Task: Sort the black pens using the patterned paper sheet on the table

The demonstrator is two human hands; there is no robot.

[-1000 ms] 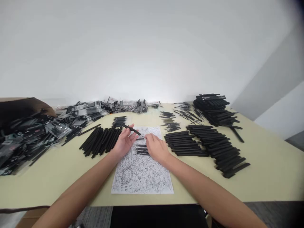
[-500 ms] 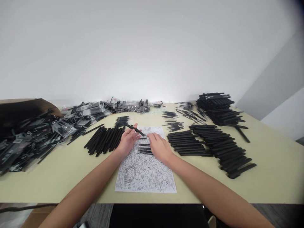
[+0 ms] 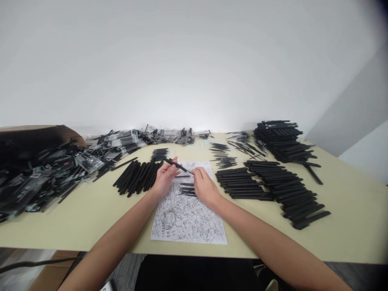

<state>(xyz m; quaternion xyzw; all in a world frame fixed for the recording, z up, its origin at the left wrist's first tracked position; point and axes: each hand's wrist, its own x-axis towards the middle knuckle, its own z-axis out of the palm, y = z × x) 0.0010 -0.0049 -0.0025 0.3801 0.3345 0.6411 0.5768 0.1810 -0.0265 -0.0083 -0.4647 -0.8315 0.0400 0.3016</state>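
Observation:
My left hand [image 3: 165,177] is closed around a black pen barrel [image 3: 175,164], tilted down to the right. A thin refill [image 3: 190,172] sticks out of the barrel's lower right end. My right hand [image 3: 205,185] pinches the far end of that refill. Under both hands lies a sheet of paper [image 3: 188,226] covered in scribbles. Several dark refills [image 3: 187,189] rest on the paper beside my right hand, partly hidden by it. Left of my left hand lies a row of black pens [image 3: 136,178].
Packaged refills [image 3: 121,139] and a cardboard box [image 3: 71,135] fill the left side. On the right lie rows of black pens [image 3: 242,184], more pens [image 3: 287,190], a tall pen pile [image 3: 277,135] and loose refills [image 3: 224,161]. The table's front edge [image 3: 194,255] is near.
My right hand has moved slightly away from the barrel, and more of the thin refill shows between the hands. The whole view has shifted a little.

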